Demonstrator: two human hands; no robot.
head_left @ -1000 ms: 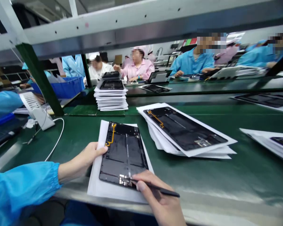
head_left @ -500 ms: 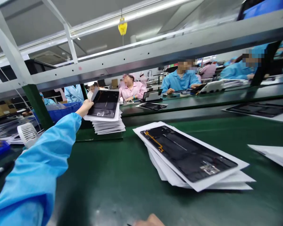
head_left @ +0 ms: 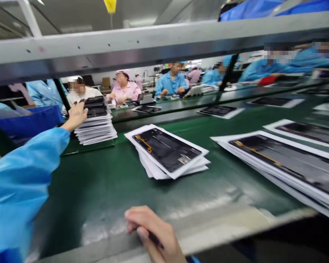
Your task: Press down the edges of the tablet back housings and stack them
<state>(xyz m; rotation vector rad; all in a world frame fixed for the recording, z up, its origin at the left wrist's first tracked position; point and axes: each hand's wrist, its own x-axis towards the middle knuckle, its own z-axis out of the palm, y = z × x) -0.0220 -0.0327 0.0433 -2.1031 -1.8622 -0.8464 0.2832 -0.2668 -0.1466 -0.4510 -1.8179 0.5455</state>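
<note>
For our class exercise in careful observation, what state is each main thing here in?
Left hand: at the tall stack's top
Right hand: closed around a dark tool
Tall stack: upright, edges uneven
Middle stack: low, sheets askew, panel uppermost
Nearest right-hand stack: partly out of view
Blue bin: open-topped

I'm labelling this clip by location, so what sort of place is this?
Probably an electronics assembly workshop: dark, flat device panels lie on white sheets, and people in blue or pink workwear are along a long green bench.
</note>
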